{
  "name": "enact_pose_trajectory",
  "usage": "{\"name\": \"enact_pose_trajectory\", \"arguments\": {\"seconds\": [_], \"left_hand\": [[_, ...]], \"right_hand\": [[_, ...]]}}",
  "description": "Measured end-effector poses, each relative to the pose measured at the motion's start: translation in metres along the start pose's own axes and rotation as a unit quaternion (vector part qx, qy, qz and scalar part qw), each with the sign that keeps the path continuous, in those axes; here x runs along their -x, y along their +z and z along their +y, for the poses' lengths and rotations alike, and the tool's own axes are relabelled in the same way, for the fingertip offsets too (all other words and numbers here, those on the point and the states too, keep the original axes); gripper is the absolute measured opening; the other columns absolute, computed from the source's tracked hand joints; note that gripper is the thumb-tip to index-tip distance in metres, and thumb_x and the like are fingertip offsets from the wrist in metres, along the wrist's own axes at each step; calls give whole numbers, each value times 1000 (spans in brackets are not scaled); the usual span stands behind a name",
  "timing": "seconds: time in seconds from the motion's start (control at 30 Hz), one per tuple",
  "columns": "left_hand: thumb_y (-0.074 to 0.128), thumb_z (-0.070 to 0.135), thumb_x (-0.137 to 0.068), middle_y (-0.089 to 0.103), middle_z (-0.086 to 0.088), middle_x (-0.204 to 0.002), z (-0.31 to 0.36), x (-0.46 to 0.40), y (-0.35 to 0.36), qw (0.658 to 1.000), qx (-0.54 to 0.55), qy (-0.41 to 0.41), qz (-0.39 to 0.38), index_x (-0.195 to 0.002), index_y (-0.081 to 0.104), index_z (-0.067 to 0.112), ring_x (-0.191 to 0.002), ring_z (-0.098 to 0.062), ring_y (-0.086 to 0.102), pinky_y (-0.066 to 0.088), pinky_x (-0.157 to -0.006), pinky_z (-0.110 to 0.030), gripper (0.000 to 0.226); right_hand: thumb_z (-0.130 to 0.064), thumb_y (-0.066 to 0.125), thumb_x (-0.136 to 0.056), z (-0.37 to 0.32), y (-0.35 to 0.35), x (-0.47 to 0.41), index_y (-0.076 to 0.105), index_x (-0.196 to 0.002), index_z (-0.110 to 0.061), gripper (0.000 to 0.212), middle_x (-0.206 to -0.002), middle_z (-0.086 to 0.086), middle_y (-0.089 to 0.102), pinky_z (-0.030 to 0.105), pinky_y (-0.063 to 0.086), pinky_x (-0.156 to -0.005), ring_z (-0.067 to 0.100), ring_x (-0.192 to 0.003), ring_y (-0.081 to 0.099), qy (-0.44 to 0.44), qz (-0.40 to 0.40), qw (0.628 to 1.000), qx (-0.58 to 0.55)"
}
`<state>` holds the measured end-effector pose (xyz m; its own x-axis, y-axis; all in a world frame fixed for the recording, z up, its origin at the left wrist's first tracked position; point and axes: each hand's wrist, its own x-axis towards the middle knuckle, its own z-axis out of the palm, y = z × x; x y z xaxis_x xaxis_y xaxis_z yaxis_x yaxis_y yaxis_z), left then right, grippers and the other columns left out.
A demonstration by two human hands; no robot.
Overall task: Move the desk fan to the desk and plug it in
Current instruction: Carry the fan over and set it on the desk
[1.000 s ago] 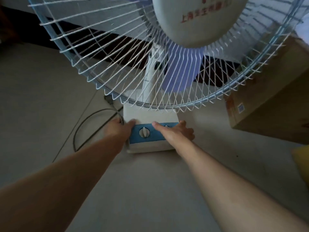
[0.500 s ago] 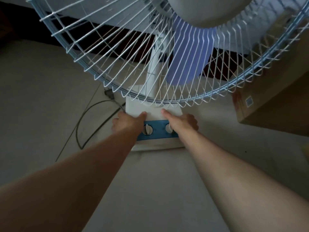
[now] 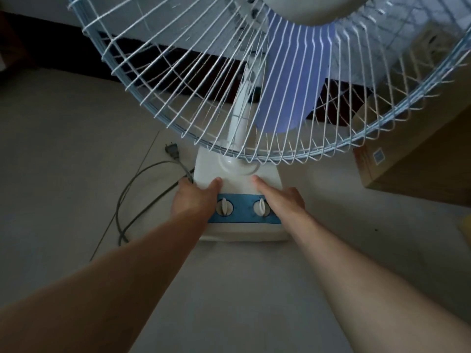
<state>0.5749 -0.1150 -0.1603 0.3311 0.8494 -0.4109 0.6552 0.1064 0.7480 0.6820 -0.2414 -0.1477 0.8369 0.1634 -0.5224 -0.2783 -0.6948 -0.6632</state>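
Both hands are on the desk fan, which stands on the pale tiled floor straight ahead of the person. The left hand grips the left side of the white base, thumb laid across the top surface and fingers wrapped down over the edge. The right hand grips the right side the same way, thumb stretched forward along the top, the other fingers curled round the far edge and mostly hidden. Between the two hands runs the blue control panel, with its two white knobs side by side, each just beside a hand.

Above, the wire guard with its light-blue rim fills the upper view, a purple-blue blade showing behind the wires, the white neck rising from the base.

To the left, the black power cord loops over the floor, and its plug lies loose on the tiles, near the base's back left corner. A cardboard box sits on the right, near the guard's rim.
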Motion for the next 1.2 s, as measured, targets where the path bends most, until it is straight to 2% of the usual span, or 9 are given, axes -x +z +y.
{"name": "enact_pose_trajectory", "arguments": {"seconds": [0.13, 0.2, 0.33, 0.6, 0.8, 0.9, 1.0, 1.1, 1.2], "left_hand": [[61, 59, -75, 57, -13, -123, 1, -3, -2, 999, 12, 10, -34, -125, 42, 10, -111, -34, 55, 40, -81, -35, 72], [62, 60, -74, 57, -12, -124, 2, -5, -5, 999, 28, 2, -44, -126, 43, 12, -112, -34, 55, 42, -86, -37, 73], [65, 58, -72, 62, -10, -118, -1, 2, -10, 999, 32, 18, -20, -122, 49, 14, -105, -31, 58, 42, -79, -32, 69], [69, 54, -70, 66, -8, -107, -13, 31, -27, 998, 56, 37, 6, -114, 55, 15, -91, -26, 61, 50, -80, -33, 61], [68, 53, -73, 56, -1, -93, 8, 56, -60, 997, 68, 45, 7, -116, 51, 15, -82, -24, 55, 46, -70, -33, 60], [68, 53, -73, 60, -2, -95, 26, 72, -81, 995, 86, 51, 6, -115, 52, 15, -80, -23, 56, 45, -67, -31, 58], [68, 53, -73, 61, -4, -98, 48, 86, -106, 994, 91, 55, 10, -116, 51, 15, -83, -25, 57, 47, -70, -33, 60], [67, 56, -72, 63, -9, -106, 76, 99, -136, 994, 94, 52, 19, -113, 50, 14, -91, -30, 60, 52, -79, -39, 61], [68, 55, -71, 62, -11, -109, 108, 111, -170, 993, 103, 56, 32, -113, 49, 12, -98, -33, 60, 52, -88, -44, 64]], "right_hand": [[-84, 54, -56, 1, -2, -2, 50, -129, -4, 108, -133, 14, 55, 29, 40, -81, 32, -118, 55, -19, 29, 999, 33], [-85, 52, -54, 3, 0, 1, 54, -122, -2, 108, -125, 16, 60, 27, 40, -75, 31, -103, 60, -22, 45, 998, 38], [-86, 52, -54, 9, 5, 12, 60, -111, 0, 104, -112, 16, 64, 28, 41, -66, 26, -76, 53, -18, 63, 997, 29], [-86, 52, -55, 18, 1, 45, 57, -118, 1, 107, -114, 16, 64, 28, 41, -67, 32, -93, 62, -13, 76, 997, 26], [-84, 53, -58, -4, -15, 76, 61, -90, -6, 84, -101, 13, 66, 22, 36, -50, 20, -67, 56, -49, 71, 996, 32], [-83, 55, -56, -23, -28, 97, 62, -101, -3, 91, -101, 12, 63, 25, 40, -58, 25, -73, 56, -59, 76, 995, 16], [-83, 56, -53, -50, -42, 121, 62, -97, -6, 89, -84, 5, 56, 25, 37, -53, 23, -66, 51, -73, 85, 994, 13], [-83, 55, -52, -82, -55, 142, 62, -102, -5, 93, -86, 4, 58, 24, 38, -55, 22, -69, 54, -98, 78, 992, 6], [-82, 57, -51, -119, -68, 163, 61, -84, -8, 82, -84, 4, 63, 21, 34, -48, 15, -61, 53, -127, 72, 989, -1]]}}
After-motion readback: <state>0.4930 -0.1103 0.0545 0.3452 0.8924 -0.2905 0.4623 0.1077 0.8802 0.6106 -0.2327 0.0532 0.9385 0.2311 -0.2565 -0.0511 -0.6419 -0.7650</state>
